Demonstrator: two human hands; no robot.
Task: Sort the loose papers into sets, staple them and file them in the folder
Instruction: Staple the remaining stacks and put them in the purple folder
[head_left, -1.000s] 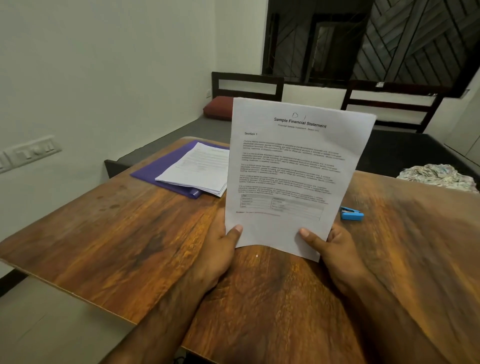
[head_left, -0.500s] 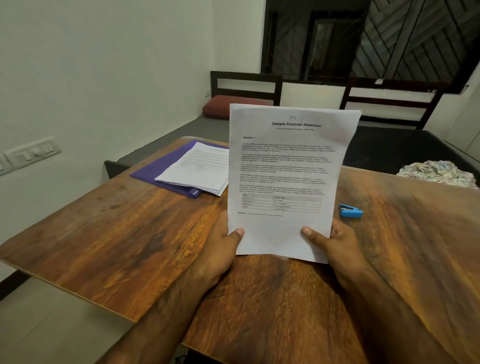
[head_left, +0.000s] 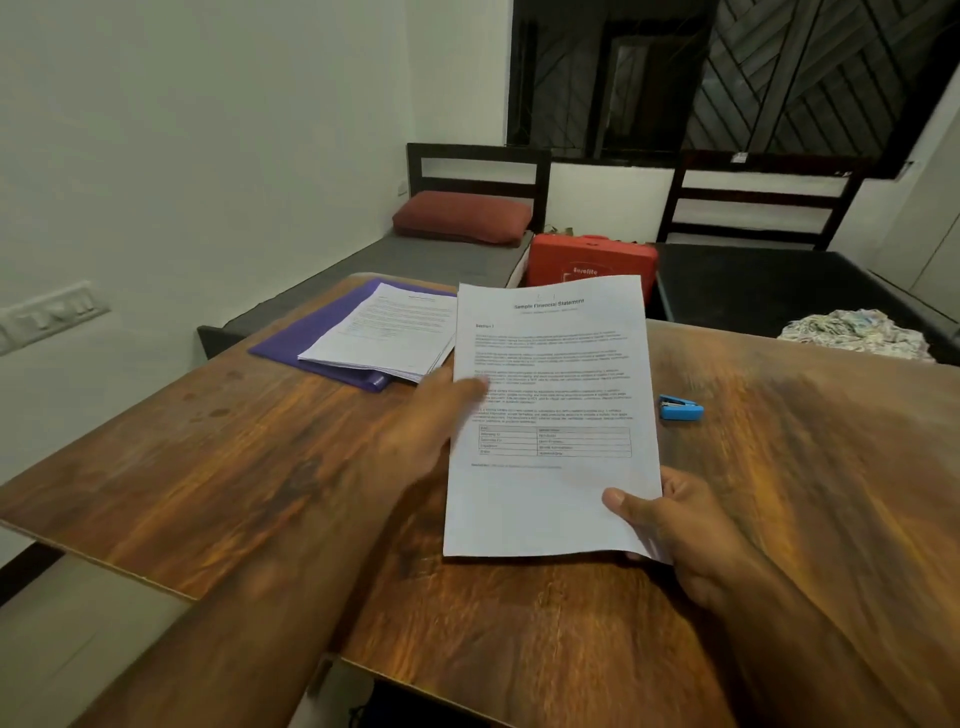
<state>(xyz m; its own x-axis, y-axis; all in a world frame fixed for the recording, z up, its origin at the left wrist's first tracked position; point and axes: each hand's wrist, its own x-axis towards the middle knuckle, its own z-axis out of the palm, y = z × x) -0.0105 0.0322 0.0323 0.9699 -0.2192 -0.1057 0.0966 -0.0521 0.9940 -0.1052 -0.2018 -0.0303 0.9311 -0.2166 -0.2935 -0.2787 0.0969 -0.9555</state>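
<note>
I see the right hand (head_left: 675, 525) pinching the financial statement (head_left: 550, 395) by its corner; the left hand (head_left: 431, 421) is blurred beside it, grip unclear.

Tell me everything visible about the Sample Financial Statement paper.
White printed paper, headed Sample Financial Statement, with Section 1, text paragraphs and a small ruled grid low down. Uncreased, it is held tilted above the wooden table. The right hand pinches its lower right corner, thumb on top. The blurred left hand is at its left edge; contact unclear.
</note>
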